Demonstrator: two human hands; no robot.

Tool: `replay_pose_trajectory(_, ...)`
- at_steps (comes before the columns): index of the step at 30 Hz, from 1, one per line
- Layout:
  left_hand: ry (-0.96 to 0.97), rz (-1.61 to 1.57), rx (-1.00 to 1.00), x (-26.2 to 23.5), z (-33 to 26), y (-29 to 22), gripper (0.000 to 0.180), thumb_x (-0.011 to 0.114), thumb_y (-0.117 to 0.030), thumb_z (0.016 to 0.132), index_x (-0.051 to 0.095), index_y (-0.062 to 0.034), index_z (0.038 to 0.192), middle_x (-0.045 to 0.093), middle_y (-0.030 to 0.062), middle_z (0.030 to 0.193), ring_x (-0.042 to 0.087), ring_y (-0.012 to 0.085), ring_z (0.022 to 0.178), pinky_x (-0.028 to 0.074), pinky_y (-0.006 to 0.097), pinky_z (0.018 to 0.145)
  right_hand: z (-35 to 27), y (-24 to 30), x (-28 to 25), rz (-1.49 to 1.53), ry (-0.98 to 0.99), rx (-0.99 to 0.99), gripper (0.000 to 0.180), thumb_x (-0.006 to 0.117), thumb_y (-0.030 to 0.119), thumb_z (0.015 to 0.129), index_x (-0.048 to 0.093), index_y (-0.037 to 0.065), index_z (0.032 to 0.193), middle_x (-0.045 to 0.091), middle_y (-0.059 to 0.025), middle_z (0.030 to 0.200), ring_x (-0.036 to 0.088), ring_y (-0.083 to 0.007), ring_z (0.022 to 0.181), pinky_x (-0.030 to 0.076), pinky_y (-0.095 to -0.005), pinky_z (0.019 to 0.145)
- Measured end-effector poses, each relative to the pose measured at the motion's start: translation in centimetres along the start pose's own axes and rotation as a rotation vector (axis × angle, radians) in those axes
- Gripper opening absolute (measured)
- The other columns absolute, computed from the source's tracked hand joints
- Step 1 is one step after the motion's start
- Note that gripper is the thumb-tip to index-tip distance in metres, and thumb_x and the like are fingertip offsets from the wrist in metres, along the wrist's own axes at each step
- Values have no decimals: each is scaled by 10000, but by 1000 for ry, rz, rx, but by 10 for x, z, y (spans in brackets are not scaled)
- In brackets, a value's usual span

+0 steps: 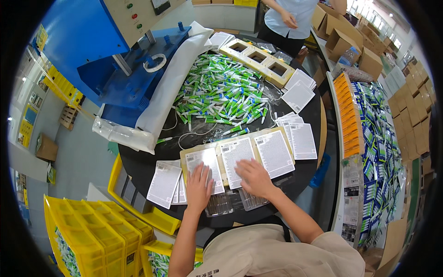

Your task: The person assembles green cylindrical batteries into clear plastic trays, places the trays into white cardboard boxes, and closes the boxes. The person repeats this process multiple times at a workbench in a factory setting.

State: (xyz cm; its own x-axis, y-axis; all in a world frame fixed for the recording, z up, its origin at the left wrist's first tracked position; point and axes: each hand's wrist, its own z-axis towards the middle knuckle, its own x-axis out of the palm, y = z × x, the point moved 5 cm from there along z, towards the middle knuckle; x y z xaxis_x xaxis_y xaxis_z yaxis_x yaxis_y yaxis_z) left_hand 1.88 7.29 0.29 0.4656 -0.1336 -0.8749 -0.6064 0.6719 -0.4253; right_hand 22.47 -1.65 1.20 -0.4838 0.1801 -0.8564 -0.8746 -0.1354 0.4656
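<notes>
My left hand (198, 184) lies flat, fingers apart, on the left white printed card (204, 164) of a wooden frame (240, 158) that holds three cards. My right hand (254, 176) presses flat on the lower part of the middle card (235, 154). The right card (273, 153) lies untouched. Clear plastic blister trays (219, 205) sit at the near table edge just below both hands. A stack of white cards (164, 183) rests to the left of my left hand. Neither hand grips anything.
A heap of small green and white tubes (221, 92) covers the middle of the round black table (143, 159). A second wooden frame (258, 60) lies beyond it, more cards (299, 134) at right. A blue machine (115, 60) stands at left, yellow bins (92, 235) below. Another person (290, 21) stands opposite.
</notes>
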Motion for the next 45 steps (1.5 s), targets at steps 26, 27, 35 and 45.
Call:
replay_pose_trajectory(26,180,181,-121,22,36,5,743,677,-426,912,429,-100,1532,275,197,1647,215,404,1533,95,606,1235,42,-24,23,-235,87,-30,578,642,469,939,552,213,1449,378,-243,1566,294,-429,1495,239,-639,1187)
replay_pose_trajectory(27,163,181,-96,20,37,0,753,680,-430,912,421,-92,1533,279,199,1643,224,397,1532,103,608,1234,44,-23,23,-226,46,-26,572,644,455,939,559,200,1443,384,-242,1563,296,-427,1495,237,-639,1188)
replay_pose_trajectory(35,294,108,173,45,13,-70,820,730,-415,883,381,-74,1542,353,195,1601,320,339,1502,210,611,1210,45,-28,15,-126,3,-42,522,660,295,925,578,111,1407,435,-213,1527,333,-394,1480,246,-594,1207)
replay_pose_trajectory(45,291,266,248,50,3,-70,735,749,-330,853,467,-101,1492,412,158,1577,348,312,1491,239,619,1200,33,-34,-3,-44,142,-19,561,616,369,967,551,42,1418,407,-236,1553,331,-393,1482,240,-553,1224)
